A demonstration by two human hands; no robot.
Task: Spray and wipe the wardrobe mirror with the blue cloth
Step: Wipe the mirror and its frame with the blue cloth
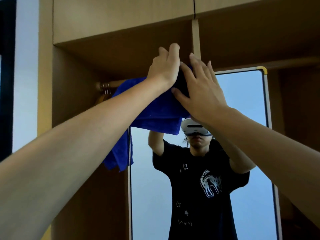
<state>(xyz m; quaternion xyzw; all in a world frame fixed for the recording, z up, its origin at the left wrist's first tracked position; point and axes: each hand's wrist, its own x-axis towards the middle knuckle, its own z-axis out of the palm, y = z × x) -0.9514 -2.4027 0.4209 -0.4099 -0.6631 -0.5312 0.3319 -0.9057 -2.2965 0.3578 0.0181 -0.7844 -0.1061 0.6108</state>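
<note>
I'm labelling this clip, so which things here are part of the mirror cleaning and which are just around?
Job: blue cloth, mirror, left hand and right hand on the cloth.
Just around: clothes rail, hangers, wardrobe shelf.

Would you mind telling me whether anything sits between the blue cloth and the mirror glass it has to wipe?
Nothing visible does. The blue cloth hangs over the mirror's top left corner, with both hands on it; the glass below and to its right is bare.
</note>
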